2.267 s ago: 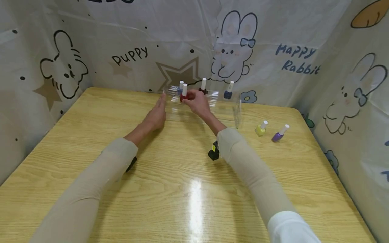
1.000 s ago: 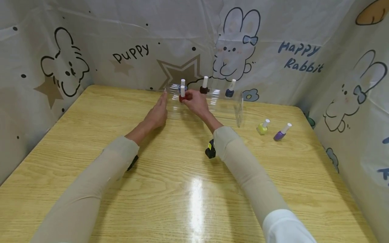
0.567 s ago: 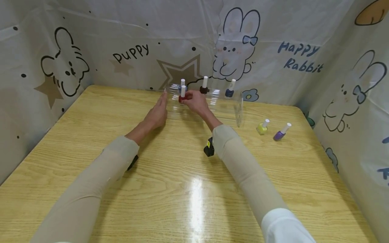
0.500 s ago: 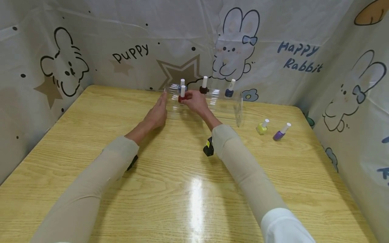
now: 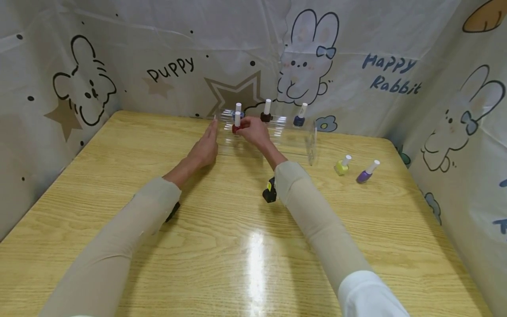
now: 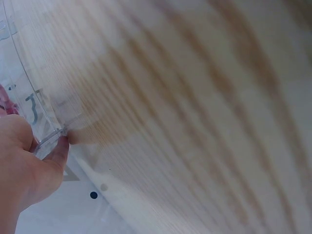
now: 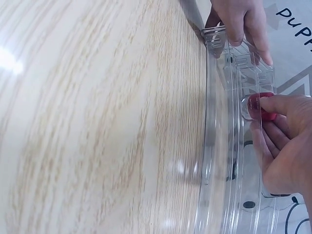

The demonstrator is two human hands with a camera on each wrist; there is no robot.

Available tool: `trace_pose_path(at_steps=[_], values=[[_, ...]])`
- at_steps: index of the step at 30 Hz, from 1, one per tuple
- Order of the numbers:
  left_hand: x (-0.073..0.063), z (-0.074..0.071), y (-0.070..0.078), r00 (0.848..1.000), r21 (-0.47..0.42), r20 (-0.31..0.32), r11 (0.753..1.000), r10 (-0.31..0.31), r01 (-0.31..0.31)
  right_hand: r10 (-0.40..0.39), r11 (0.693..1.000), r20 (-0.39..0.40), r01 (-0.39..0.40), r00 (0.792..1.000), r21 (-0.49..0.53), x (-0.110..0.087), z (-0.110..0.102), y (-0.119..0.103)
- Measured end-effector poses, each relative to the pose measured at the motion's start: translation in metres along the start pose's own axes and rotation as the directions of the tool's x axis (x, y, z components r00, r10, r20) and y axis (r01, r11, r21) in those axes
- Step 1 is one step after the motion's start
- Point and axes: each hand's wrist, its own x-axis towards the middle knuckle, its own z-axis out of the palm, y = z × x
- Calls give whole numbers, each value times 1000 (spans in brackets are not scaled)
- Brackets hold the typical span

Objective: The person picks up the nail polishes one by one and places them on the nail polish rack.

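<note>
While the left hand (image 5: 204, 147) grips the rack (image 5: 312, 145) at its left end, the right hand (image 5: 255, 131) pinches the red bottle (image 5: 237, 123) between thumb and fingers. The red bottle is at the rack's left part, its long axis upright, cap up; it lies just left of the right hand's wrist and beyond it, so the right is the nearer of the two hands. Whether its base bears on the rack I cannot tell. The clear rack runs left to right along the back of the worktop (image 5: 222, 255). It holds a blue bottle (image 5: 238, 108) just behind the red one, then a dark bottle (image 5: 266, 112) and a navy bottle (image 5: 300, 115) farther right. Outside it, right of the rack, stand a yellow bottle (image 5: 342, 166) and a purple bottle (image 5: 367, 172).
</note>
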Motion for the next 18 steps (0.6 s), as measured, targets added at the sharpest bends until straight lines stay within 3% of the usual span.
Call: trace_pose_path(at_steps=[9, 18], values=[[1, -1, 0, 1000, 0, 1, 1000, -9, 9, 5, 1000, -10, -5, 1000, -5, 1, -1, -1], [1, -1, 0, 1000, -11, -7, 1000, -1, 1, 15, 999, 27, -16, 1000, 42, 0, -3, -1]])
